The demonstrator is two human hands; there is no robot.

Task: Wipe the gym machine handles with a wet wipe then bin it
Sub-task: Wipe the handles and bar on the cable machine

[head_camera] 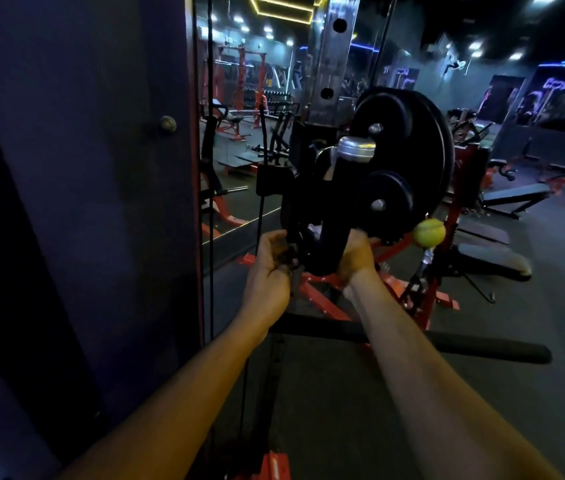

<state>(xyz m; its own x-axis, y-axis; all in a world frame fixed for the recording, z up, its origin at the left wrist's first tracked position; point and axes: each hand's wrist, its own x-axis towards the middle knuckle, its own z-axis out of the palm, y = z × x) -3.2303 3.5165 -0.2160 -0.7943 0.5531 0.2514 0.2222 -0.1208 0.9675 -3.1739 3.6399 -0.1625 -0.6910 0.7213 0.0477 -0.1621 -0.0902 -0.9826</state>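
Both hands are up at the machine: the left hand curls around a dark handle, the right hand cups the black bar. A white scrap, perhaps the wipe, shows between them. I judge wiping underway, binning not yet done.

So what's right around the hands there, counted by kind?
Black weight plates: 2, a large one and a smaller one in front
Yellow-green ball: 1
Black padded bar: 1
Hands: 2, left and right
Total: 6
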